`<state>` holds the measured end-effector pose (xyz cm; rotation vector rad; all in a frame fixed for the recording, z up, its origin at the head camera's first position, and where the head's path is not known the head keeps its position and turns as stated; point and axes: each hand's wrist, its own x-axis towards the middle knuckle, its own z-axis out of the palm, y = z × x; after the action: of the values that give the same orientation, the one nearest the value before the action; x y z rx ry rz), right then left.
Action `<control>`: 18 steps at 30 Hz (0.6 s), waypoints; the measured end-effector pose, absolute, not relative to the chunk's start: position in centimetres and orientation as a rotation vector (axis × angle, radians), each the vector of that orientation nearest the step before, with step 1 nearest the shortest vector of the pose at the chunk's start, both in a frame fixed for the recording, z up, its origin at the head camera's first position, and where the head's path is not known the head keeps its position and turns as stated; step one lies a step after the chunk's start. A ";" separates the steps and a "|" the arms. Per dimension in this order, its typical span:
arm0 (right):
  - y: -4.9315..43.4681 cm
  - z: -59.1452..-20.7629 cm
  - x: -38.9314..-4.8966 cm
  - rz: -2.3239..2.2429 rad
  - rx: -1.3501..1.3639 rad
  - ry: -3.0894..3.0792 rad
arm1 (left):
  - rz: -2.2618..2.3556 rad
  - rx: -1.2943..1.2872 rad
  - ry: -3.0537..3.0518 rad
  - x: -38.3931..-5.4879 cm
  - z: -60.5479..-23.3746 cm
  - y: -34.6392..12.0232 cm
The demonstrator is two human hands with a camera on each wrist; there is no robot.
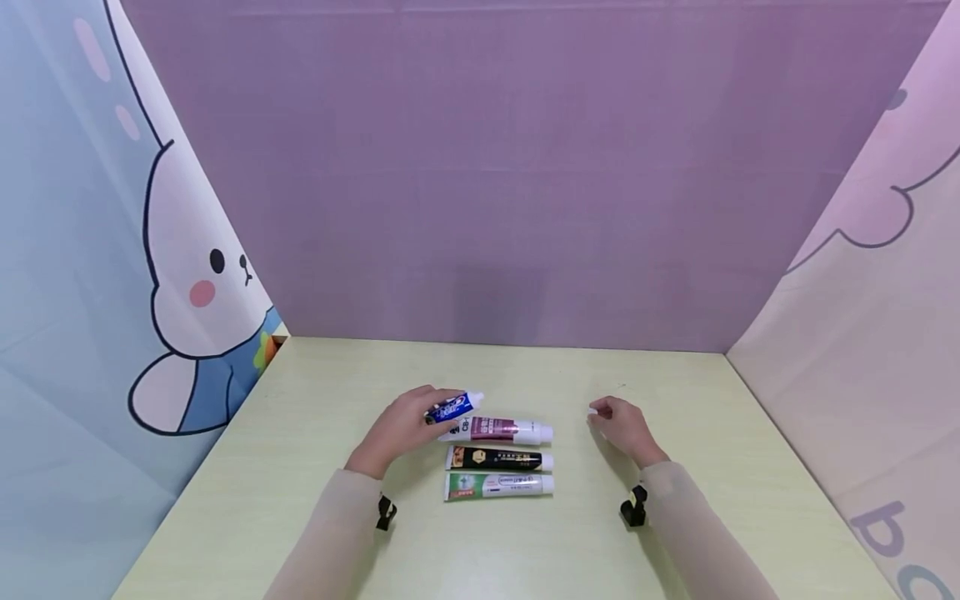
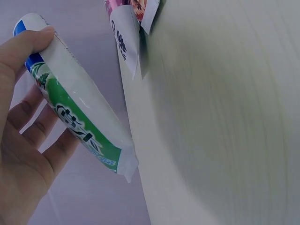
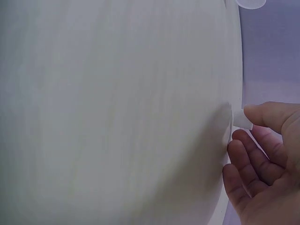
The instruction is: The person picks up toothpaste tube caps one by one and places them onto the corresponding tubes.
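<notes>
My left hand point(image 1: 408, 423) grips a blue, white and green toothpaste tube point(image 1: 452, 407) above the table. In the left wrist view the thumb presses on the tube's point(image 2: 77, 101) blue and white end, and its flat crimped end points down. To the right, my right hand point(image 1: 621, 425) pinches a small white cap point(image 3: 242, 120) between thumb and forefinger, low over the table. Just below the held tube lies a white and purple toothpaste tube point(image 1: 495, 430), partly behind the left fingers. A black toothpaste tube point(image 1: 501, 459) and a green and white one point(image 1: 501, 486) lie nearer me.
The pale wooden table point(image 1: 525, 550) ends at a purple cloth backdrop point(image 1: 495, 183). Printed cloth stands on either side, with a cartoon rabbit point(image 1: 202, 258) on the left. The three lying tubes form a stack of rows, their white caps facing right.
</notes>
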<state>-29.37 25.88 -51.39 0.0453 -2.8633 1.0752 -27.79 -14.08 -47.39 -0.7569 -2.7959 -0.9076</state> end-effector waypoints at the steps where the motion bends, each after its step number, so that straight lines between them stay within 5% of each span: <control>1: 25.9 -51.4 -29.3 1.077 0.049 -2.863 | -0.913 -0.756 -2.797 -27.8 -47.4 -14.0; 18: 25.8 -51.0 -28.2 1.211 0.193 -2.817 | -0.879 -0.816 -2.774 -27.6 -46.8 -12.9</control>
<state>-28.17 25.76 -51.00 0.1926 -2.8168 1.2111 -27.57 -12.90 -46.81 -0.8157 -2.7744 -0.8792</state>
